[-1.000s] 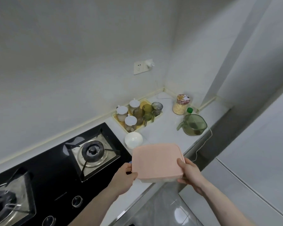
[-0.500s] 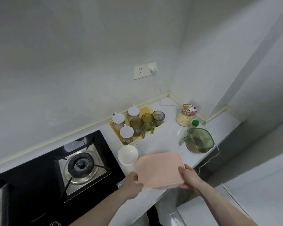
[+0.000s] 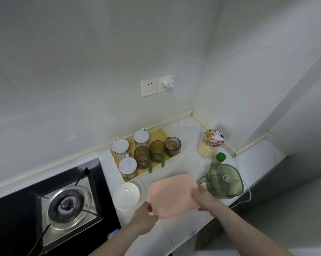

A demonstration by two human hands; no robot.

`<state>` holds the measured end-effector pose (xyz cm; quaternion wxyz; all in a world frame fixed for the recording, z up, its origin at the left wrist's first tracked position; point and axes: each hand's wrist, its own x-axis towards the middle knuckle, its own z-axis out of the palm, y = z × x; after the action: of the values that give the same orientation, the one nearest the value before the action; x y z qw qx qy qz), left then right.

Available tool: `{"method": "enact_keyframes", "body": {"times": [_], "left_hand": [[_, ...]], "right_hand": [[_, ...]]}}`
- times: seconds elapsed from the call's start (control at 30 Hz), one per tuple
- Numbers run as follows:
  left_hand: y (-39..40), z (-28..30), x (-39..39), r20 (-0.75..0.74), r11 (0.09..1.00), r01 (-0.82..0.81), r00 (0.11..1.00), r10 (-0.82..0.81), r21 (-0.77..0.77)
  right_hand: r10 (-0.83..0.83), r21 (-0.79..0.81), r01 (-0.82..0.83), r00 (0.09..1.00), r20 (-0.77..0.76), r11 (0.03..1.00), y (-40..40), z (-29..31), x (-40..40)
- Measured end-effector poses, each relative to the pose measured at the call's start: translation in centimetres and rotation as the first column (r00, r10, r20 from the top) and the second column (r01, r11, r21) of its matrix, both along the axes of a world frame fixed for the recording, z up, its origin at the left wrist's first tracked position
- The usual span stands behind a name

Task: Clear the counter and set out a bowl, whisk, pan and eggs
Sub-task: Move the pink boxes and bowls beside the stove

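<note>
Now both hands (image 3: 145, 219) have carried the pink container (image 3: 171, 194) farther over the counter (image 3: 182, 230)

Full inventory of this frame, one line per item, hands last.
pink container: 1, pink, held over the counter front
bowl: 1, white, counter, right of the stove
tray: 1, yellow, against the back wall
lidded jars: 3, clear with white lids, on the tray
cups: 3, tinted brown and green, on the tray
pitcher: 1, green, counter right
snack jar: 1, patterned lid, corner
green-capped bottle: 1, behind the pitcher
gas stove: 1, black, left
wall socket: 1, white, charger plugged in
left hand: grip on the container's left edge
right hand: grip on its right edge
</note>
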<state>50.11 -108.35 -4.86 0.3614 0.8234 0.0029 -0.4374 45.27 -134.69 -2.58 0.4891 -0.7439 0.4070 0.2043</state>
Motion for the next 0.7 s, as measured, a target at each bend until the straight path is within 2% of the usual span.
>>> {"method": "enact_keyframes", "body": {"times": [0.23, 0.33, 0.43, 0.7], "left_hand": [[-3.3, -0.2, 0.7, -0.021, 0.983, -0.173, 0.985, 0.172, -0.060], [-4.3, 0.2, 1.2, -0.034, 0.976, -0.213, 0.977, 0.211, -0.054], [-5.1, 0.3, 1.9, -0.037, 0.970, -0.240, 0.971, 0.238, -0.048], [-4.6, 1.3, 1.7, 0.018, 0.962, -0.258, 0.965, 0.261, -0.093]], "right_hand": [[0.163, -0.197, -0.165, 0.986, -0.022, 0.966, -2.0, -3.7, 5.4], [0.223, -0.340, -0.220, 0.974, -0.029, 0.915, -0.6, -2.9, 6.4], [0.208, -0.374, -0.191, 0.978, 0.005, 0.907, 0.5, -3.1, 6.9], [0.343, -0.416, -0.326, 0.939, -0.037, 0.849, 0.2, -2.6, 7.2]]}}
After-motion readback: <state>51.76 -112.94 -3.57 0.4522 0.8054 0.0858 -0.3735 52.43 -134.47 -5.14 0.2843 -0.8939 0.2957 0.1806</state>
